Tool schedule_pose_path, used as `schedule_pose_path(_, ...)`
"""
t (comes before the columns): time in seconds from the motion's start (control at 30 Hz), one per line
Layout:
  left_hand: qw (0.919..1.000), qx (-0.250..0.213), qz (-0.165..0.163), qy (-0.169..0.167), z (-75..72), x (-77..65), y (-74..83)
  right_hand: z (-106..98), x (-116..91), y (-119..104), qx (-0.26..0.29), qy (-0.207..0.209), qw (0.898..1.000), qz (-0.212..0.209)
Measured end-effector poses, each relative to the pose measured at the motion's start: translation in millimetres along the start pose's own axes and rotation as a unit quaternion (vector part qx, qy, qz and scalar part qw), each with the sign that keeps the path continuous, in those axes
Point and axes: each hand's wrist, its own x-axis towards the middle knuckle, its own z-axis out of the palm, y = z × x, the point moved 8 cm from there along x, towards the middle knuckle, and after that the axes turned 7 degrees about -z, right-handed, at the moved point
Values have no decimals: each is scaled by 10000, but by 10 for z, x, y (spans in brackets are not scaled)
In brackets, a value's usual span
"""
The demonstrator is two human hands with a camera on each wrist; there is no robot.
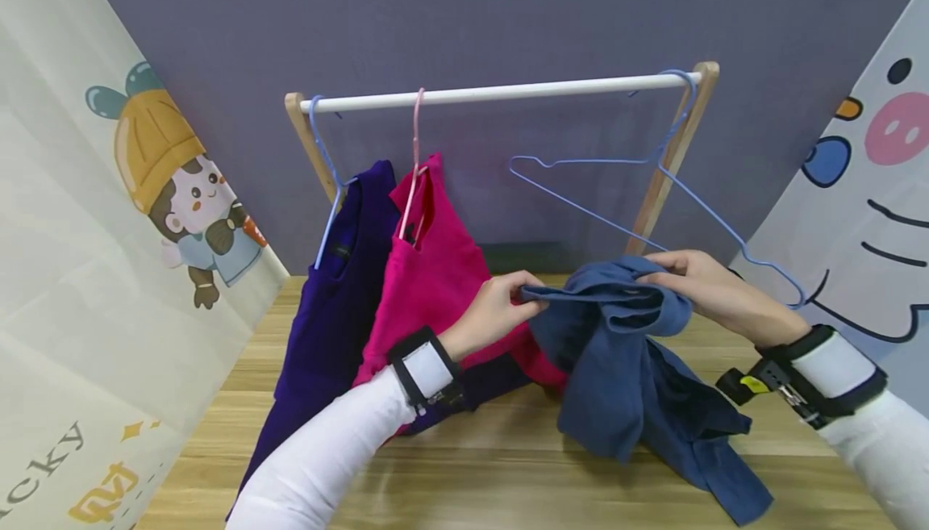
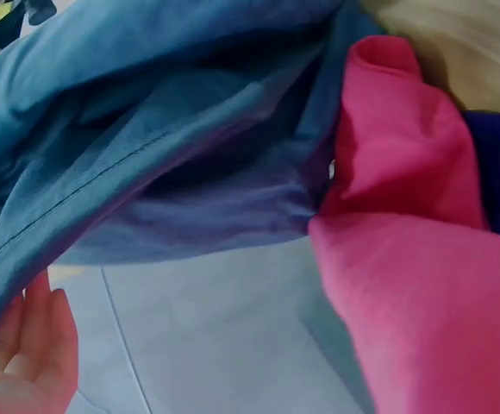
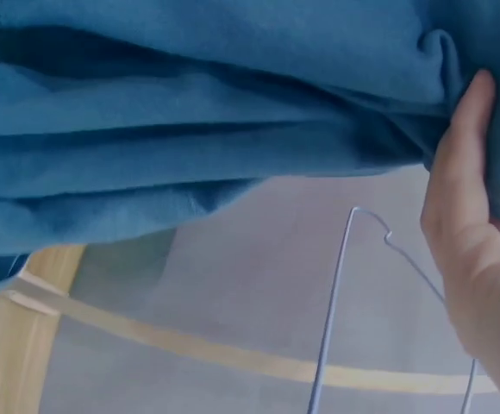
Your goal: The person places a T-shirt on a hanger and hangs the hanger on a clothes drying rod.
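Both hands hold up a blue-grey garment (image 1: 602, 377), whose lower part hangs down to the table in folds. The left hand (image 1: 496, 308) pinches its hemmed edge between thumb and fingers; the left wrist view shows the stitched hem (image 2: 103, 185) at the fingertips. At the other side of the bunched cloth, the right hand (image 1: 693, 284) grips a fold, with part of its fingers hidden by the fabric. Behind the garment a bare blue hanger (image 1: 595, 162) hangs from the rail's right end. It also shows beyond the cloth in the right wrist view.
A white rail (image 1: 501, 93) on wooden posts crosses the back. On its left hang a dark purple garment (image 1: 327, 296) on a blue hanger (image 1: 330, 215) and a bright pink garment (image 1: 443, 272) on a pink hanger (image 1: 415, 151). Below lies a wood-grain table (image 1: 472, 482).
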Motion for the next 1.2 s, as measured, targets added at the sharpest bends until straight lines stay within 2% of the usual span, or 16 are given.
schedule_pose_path(0.1, 9996, -255, -2, 157, -83, 7, 18, -40, -22, 78, 129, 16, 9998, 155)
schedule_pose_path(0.3, 9983, -456, 22, 351, -204, 13, 78, -69, -72, 240, 292, -131, 9988, 376)
schedule_pose_path(0.57, 9977, -533, 13, 427, -276, 31, 118, 63, -90, 501, 585, -1051, 9919, 410)
schedule_pose_path(0.67, 9982, -431, 43, 426, -284, 39, 122, 100, -90, 622, 569, -1166, 9900, 557)
schedule_pose_path(0.83, 9987, -329, 133, 356, -269, 45, 119, 120, -45, 814, 413, -1022, 9916, 682)
schedule_pose_path(1.07, 9993, -317, 143, 102, -203, 55, 107, 73, 37, 1034, 104, -604, 9955, 725)
schedule_pose_path(1.2, 9997, -140, -89, 156, -204, 62, 70, 34, 56, 1058, -274, -364, 9961, 758)
